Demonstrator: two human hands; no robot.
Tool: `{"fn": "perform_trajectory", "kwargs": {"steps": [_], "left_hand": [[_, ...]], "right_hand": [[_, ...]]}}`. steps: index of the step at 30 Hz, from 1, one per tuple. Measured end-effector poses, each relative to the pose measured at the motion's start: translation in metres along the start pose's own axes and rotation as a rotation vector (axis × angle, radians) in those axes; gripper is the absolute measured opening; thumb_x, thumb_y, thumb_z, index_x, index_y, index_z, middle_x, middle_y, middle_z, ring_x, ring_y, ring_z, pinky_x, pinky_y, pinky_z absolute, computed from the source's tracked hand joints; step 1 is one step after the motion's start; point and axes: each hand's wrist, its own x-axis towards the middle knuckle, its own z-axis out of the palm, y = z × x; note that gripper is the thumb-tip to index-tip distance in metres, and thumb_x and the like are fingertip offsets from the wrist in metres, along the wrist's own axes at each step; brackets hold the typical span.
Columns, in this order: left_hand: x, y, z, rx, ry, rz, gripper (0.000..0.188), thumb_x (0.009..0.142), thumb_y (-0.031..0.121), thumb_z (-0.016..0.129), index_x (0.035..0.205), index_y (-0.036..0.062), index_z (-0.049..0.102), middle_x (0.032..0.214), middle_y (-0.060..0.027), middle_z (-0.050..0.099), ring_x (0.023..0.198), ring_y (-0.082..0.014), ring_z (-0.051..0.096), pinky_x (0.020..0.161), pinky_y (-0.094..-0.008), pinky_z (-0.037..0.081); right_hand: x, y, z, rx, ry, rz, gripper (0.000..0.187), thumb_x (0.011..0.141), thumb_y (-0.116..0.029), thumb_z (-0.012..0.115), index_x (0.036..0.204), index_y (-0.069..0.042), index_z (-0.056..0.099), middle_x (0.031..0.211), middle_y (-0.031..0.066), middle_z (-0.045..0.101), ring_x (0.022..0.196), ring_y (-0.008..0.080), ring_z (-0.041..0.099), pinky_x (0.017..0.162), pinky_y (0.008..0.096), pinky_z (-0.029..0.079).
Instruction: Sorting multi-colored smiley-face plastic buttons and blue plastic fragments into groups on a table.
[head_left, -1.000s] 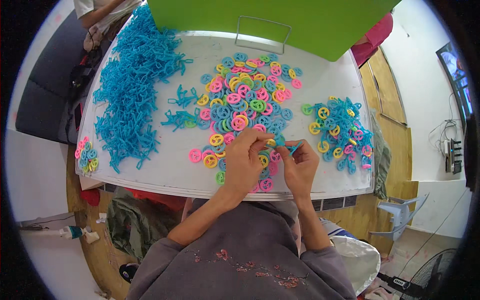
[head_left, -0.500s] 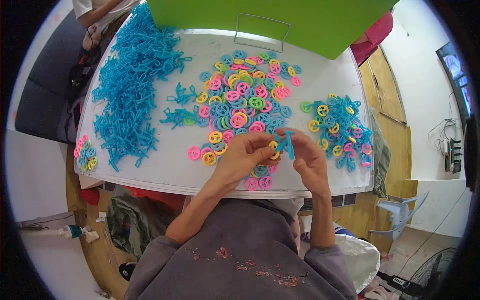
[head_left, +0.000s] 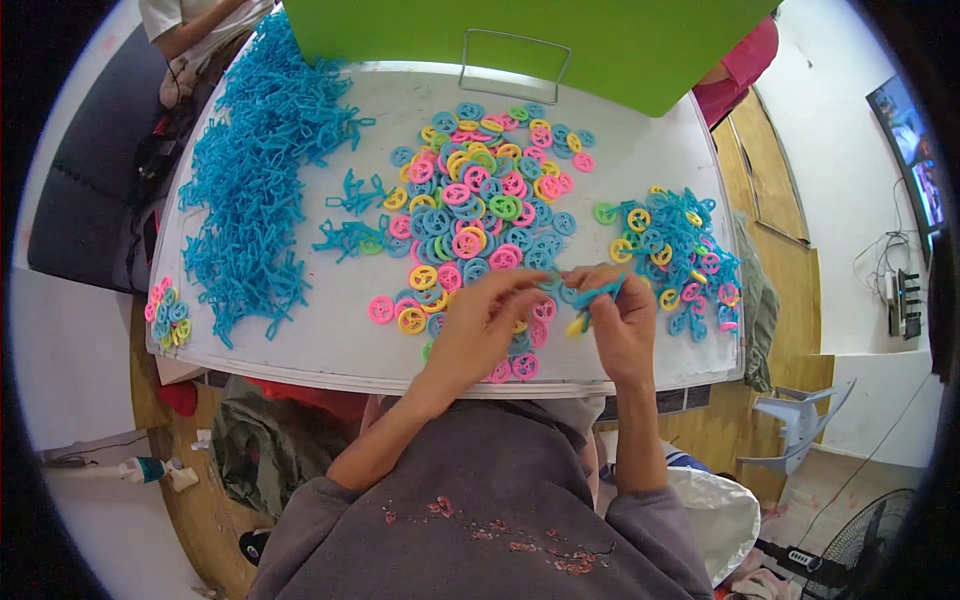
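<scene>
My right hand [head_left: 624,325] is closed around a small blue plastic frame piece [head_left: 600,291]. A yellow spoked wheel [head_left: 577,326] hangs below it, blurred. Close by on the left, my left hand [head_left: 478,328] has its fingers bent and thumb drawn toward the index finger. Something bluish shows at those fingertips, but blur hides what it is. Both hands are over the front end of a heap of small spoked wheels [head_left: 466,243] in pink, yellow, blue and green. To the right lies a pile of blue pieces with coloured wheels among them [head_left: 668,241].
A large heap of blue frame pieces [head_left: 245,170] covers the left of the white table [head_left: 345,290], with small clusters [head_left: 352,237] beside it. A few wheels [head_left: 168,312] sit at the left corner. A green box [head_left: 520,45] with a wire handle stands behind. Other people are at the far side.
My hands have drawn slightly apart. The blue piece with its yellow wheel, earlier upright between both hands, is now tilted in my right hand. My left hand has let go of the yellow wheel.
</scene>
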Motion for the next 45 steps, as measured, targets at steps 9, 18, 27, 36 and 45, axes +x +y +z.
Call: {"fn": "perform_trajectory", "kwargs": {"steps": [9,18,27,36,45], "left_hand": [[-0.005,-0.015,-0.007,1.057,0.298,0.365,0.019,0.069,0.010,0.072,0.087,0.0077,0.066,0.092,-0.0088,0.052,0.093,-0.0286,0.048,0.081,-0.0401,0.041],[-0.001,-0.023,-0.011,1.052,0.344,0.419,0.017,0.068,0.005,0.071,0.084,0.0070,0.064,0.095,-0.0097,0.049,0.093,-0.0284,0.048,0.080,-0.0388,0.042],[0.005,-0.023,-0.014,1.062,0.352,0.493,0.019,0.068,0.006,0.073,0.083,0.0049,0.062,0.089,-0.0102,0.049,0.087,-0.0284,0.049,0.076,-0.0391,0.043],[0.003,-0.014,0.004,0.036,0.324,0.343,0.014,0.087,-0.002,0.060,0.101,-0.0013,0.058,0.101,-0.0076,0.063,0.094,-0.0157,0.063,0.082,-0.0270,0.052],[0.004,-0.008,0.003,-0.013,0.304,0.233,0.015,0.086,-0.002,0.061,0.101,-0.0032,0.060,0.093,-0.0072,0.064,0.090,-0.0151,0.065,0.078,-0.0263,0.053]], "right_hand": [[-0.004,-0.011,0.002,-0.163,0.273,0.170,0.016,0.087,-0.004,0.062,0.103,-0.001,0.062,0.087,0.0021,0.065,0.081,0.0085,0.061,0.067,0.0213,0.047],[-0.005,-0.008,0.009,-0.100,0.301,0.177,0.022,0.084,-0.002,0.066,0.106,0.002,0.064,0.085,0.0050,0.066,0.080,0.0106,0.063,0.070,0.0211,0.049],[-0.011,-0.005,0.002,-0.293,0.272,0.171,0.017,0.082,-0.001,0.068,0.098,0.004,0.066,0.081,0.0083,0.068,0.075,0.0118,0.065,0.067,0.0222,0.051],[-0.006,-0.009,0.018,-0.336,0.271,0.229,0.016,0.083,-0.005,0.068,0.095,0.005,0.067,0.082,0.0082,0.069,0.075,0.0123,0.066,0.069,0.0228,0.050],[-0.004,-0.008,0.022,-0.297,0.215,0.297,0.020,0.086,-0.011,0.066,0.097,0.005,0.068,0.077,0.0067,0.068,0.069,0.0067,0.060,0.063,0.0210,0.047]]}}
